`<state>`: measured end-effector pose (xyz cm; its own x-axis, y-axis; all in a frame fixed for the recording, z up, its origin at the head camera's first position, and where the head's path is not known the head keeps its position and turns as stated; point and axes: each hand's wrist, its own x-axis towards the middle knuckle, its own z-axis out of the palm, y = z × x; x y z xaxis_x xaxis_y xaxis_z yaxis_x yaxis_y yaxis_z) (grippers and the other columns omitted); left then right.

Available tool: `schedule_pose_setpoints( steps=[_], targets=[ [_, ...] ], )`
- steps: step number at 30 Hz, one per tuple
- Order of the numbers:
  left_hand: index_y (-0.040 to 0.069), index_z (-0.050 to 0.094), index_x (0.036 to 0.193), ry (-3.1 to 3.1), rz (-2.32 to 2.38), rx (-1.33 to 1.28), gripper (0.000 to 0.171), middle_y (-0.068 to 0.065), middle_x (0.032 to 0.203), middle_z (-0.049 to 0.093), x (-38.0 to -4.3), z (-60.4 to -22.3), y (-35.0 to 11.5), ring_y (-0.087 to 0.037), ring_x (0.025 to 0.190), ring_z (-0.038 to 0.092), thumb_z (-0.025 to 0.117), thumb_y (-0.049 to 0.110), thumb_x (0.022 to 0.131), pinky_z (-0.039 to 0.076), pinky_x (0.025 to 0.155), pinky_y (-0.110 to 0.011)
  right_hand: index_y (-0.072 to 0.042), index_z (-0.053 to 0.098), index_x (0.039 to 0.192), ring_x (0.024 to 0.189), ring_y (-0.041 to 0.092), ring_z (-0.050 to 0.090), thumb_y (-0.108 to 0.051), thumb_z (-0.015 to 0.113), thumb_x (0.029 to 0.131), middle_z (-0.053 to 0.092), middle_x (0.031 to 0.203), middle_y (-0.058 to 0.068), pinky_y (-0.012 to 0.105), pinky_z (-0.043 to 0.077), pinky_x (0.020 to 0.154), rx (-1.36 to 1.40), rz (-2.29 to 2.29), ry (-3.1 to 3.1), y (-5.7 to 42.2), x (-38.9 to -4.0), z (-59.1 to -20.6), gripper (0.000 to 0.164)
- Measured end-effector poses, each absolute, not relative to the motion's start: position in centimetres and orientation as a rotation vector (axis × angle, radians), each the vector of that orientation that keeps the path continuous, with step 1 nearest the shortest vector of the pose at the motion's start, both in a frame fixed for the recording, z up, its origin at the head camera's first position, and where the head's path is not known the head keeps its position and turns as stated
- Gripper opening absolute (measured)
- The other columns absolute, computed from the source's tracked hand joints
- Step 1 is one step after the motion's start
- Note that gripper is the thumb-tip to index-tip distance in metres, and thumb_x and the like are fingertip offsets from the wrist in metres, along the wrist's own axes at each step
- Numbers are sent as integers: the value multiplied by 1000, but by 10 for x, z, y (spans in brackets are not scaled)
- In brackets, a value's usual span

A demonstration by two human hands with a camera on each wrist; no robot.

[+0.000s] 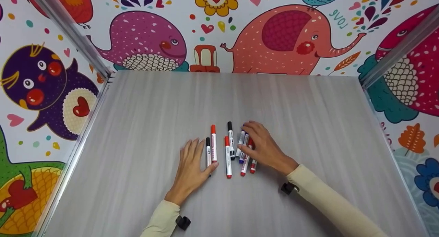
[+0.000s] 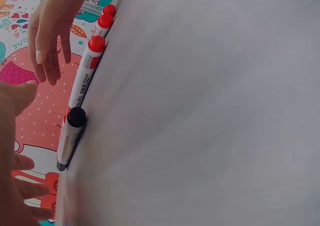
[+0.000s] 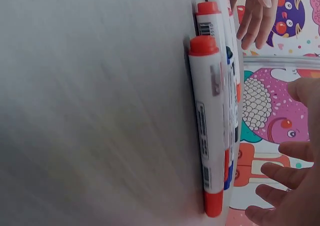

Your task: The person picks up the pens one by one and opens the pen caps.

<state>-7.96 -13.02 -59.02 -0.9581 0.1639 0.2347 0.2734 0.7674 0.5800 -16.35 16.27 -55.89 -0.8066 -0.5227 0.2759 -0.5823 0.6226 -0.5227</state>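
Note:
Several white whiteboard markers lie loosely side by side in the middle of the table. My left hand (image 1: 192, 165) has its fingers straight, beside a black-capped marker (image 1: 208, 153) and a red-capped marker (image 1: 214, 146). Between the hands lie another black-capped marker (image 1: 231, 142) and a red-capped marker (image 1: 228, 161). My right hand (image 1: 262, 147) hovers with spread fingers over the right-hand cluster, partly hiding a blue-capped marker (image 1: 242, 154) and red markers (image 1: 244, 167). In the right wrist view, its fingers stand apart from the nearest red-capped marker (image 3: 207, 121), gripping nothing.
The grey wood-grain table (image 1: 137, 120) is bounded by a metal edge strip (image 1: 73, 154) at the left. Walls with cartoon animals, such as an orange elephant (image 1: 274, 55), stand behind and at both sides. Each wrist carries a black strap piece (image 1: 183, 222).

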Motion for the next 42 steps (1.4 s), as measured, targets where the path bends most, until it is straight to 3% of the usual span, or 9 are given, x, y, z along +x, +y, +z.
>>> schedule_pose_setpoints(
  steps=[8,26,42],
  targets=[
    [-2,49,161,-2787,-951,-349,89,-27,166,46,-66,-590,-130,-52,158,32,81,51,97,21,125,-77,4,61,150,148,43,50,-33,85,99,59,153,24,62,40,123,1057,919,-2677,153,-166,-562,67],
    [-3,53,157,-2819,-897,-319,96,-28,164,48,-40,-597,-133,-56,156,34,95,47,85,21,119,-84,-6,59,155,155,38,42,-45,81,101,53,161,19,61,38,124,1183,806,-2793,123,-168,-560,70],
    [0,65,146,-2802,-900,-240,74,-25,157,55,-22,-602,-124,-56,154,38,96,30,85,19,120,-83,-8,59,156,160,38,36,-49,77,103,51,161,16,61,31,128,1305,782,-2820,100,-175,-564,70]
  ],
)
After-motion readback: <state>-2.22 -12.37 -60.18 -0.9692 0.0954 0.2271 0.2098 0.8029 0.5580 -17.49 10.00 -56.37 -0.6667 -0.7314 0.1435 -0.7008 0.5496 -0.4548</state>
